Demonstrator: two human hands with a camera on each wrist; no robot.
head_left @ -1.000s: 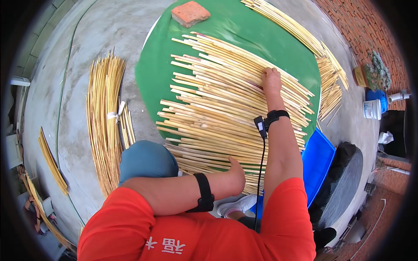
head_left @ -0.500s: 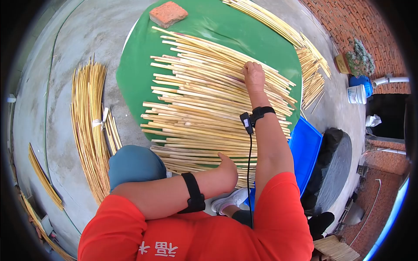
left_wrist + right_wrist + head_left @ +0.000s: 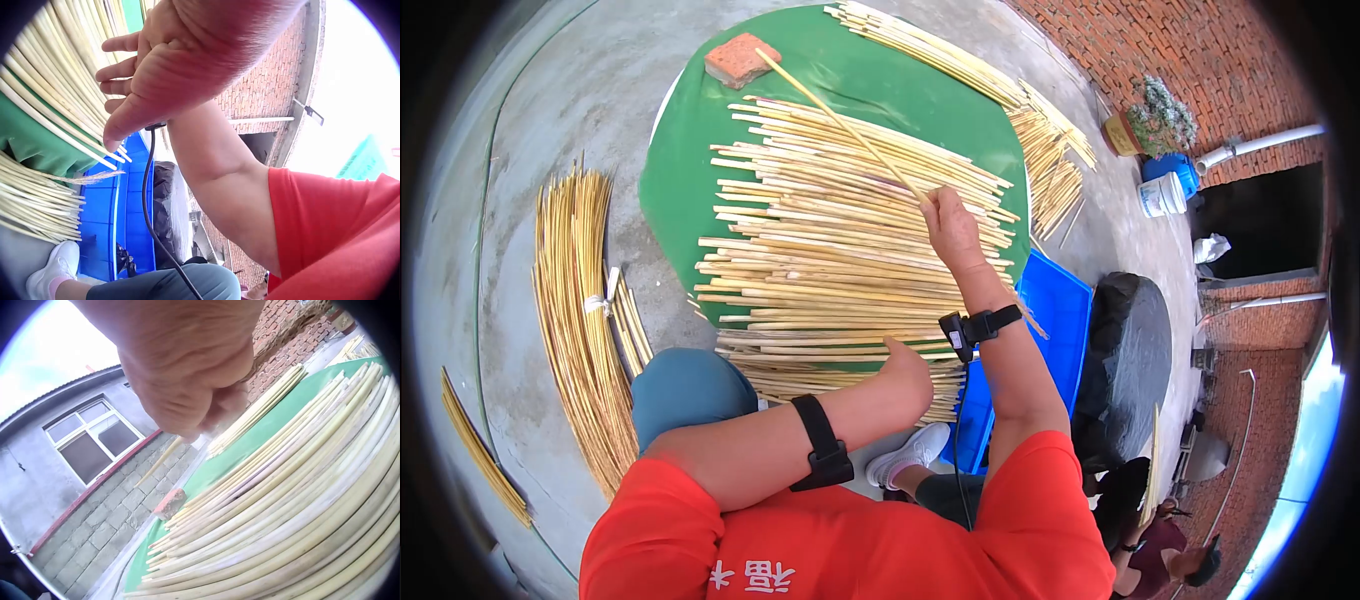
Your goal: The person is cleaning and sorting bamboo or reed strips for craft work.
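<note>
The right hand (image 3: 955,232) pinches one stalk (image 3: 840,121) above the laid stalks (image 3: 830,238), too many to count; apart, nearer the body, the left hand (image 3: 908,380) has extended fingers. Beyond both, one brick (image 3: 740,60).

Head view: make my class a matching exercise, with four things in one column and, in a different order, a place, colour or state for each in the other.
Things
1. Brick
2. Bundle on the ground, at the far left
3. Right hand
4. Crate

Place, colour or state
A. Blue
B. Holding up a single stick
C. On the green sheet
D. Tied with white

Pairs: 1-C, 2-D, 3-B, 4-A
</note>
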